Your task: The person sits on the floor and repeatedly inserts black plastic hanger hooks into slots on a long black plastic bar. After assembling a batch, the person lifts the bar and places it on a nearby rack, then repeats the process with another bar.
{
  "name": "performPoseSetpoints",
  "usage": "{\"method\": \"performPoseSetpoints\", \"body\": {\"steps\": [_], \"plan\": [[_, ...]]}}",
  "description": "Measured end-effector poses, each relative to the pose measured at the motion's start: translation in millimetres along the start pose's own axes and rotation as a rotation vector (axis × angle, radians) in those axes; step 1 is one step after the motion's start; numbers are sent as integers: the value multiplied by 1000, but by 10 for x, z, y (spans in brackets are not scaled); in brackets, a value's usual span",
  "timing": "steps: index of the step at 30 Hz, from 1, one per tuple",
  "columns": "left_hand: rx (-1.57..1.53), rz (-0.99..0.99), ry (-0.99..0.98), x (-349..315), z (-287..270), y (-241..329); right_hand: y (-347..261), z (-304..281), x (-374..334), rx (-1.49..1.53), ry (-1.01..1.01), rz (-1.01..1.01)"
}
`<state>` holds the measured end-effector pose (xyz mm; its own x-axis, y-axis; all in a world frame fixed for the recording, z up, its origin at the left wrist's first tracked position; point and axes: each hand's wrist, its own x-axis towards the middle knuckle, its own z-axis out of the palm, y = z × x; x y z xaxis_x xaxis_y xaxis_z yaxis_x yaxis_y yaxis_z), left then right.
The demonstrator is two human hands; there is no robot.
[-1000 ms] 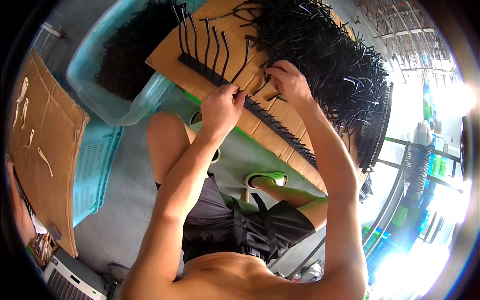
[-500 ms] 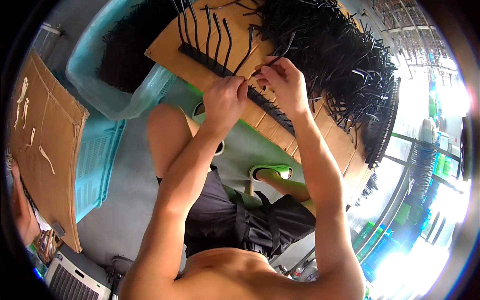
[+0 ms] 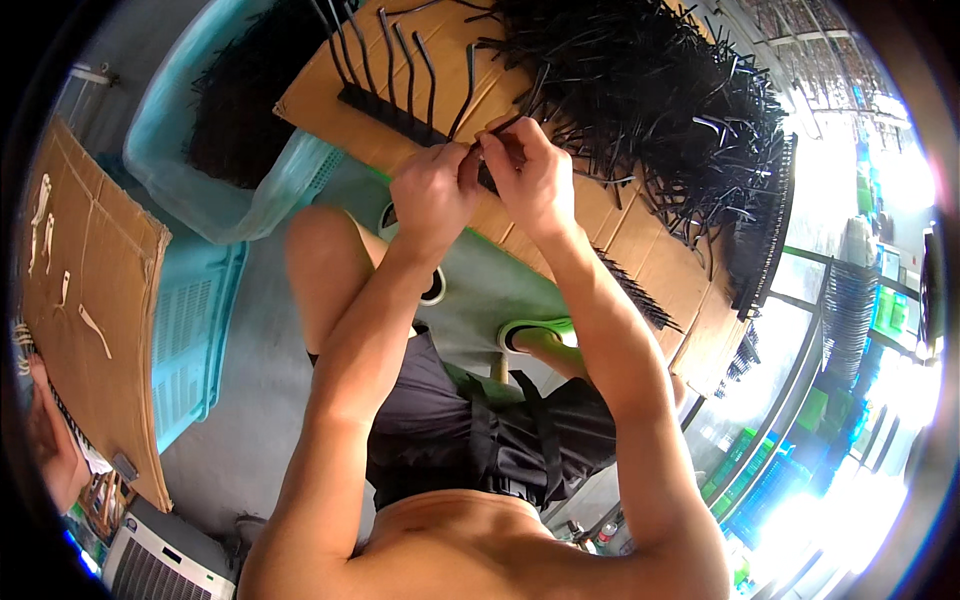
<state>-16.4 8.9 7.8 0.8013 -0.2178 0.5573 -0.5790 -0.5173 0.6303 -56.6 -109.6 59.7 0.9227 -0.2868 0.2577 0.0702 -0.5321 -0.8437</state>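
Note:
A long black toothed bar [image 3: 385,115] lies along the near edge of a cardboard-covered table. Several thin black eyeglass temples [image 3: 432,85] stand upright in its far-left part, their bent ends up. At the bar, just right of these, my left hand [image 3: 432,195] is closed, and its fingertips hide what they grip. My right hand [image 3: 530,180] pinches another eyeglass temple [image 3: 537,92], whose bent end sticks up beyond the fingers. Both hands' fingertips nearly meet, covering that temple's lower end and the bar beneath.
A big heap of black temples [image 3: 640,90] covers the table's far right. Beside the table stands a blue basket [image 3: 160,130], plastic-lined, with dark pieces. At left, a cardboard sheet [image 3: 110,300] with pale strips tops a blue crate [image 3: 190,340]. Another person's arm [image 3: 60,450] shows at the left edge.
My right hand has moved left and inward with its temple, close against my left hand. The view has shifted slightly, and the upright temples still stand in the bar.

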Motion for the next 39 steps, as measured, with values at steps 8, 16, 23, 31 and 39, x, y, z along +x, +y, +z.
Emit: {"method": "performPoseSetpoints", "body": {"steps": [8, 16, 23, 31, 39], "plan": [[-25, -118, -38, -68, -29, -48, -5, -164, 218, -161, -304, -79], [-67, -339, -135, 5, -107, 101, 739, -499, 730, -903, -273, -359], [-36, -161, -96, -45, -54, 66, 677, -522, 604, -583, -172, -430], [-34, -16, 19, -51, -26, 16, 32, -131, 72, 429, -61, 315], [-13, -20, -4, -49, 14, 40, 129, -62, 0, -162, -59, -81]]}}
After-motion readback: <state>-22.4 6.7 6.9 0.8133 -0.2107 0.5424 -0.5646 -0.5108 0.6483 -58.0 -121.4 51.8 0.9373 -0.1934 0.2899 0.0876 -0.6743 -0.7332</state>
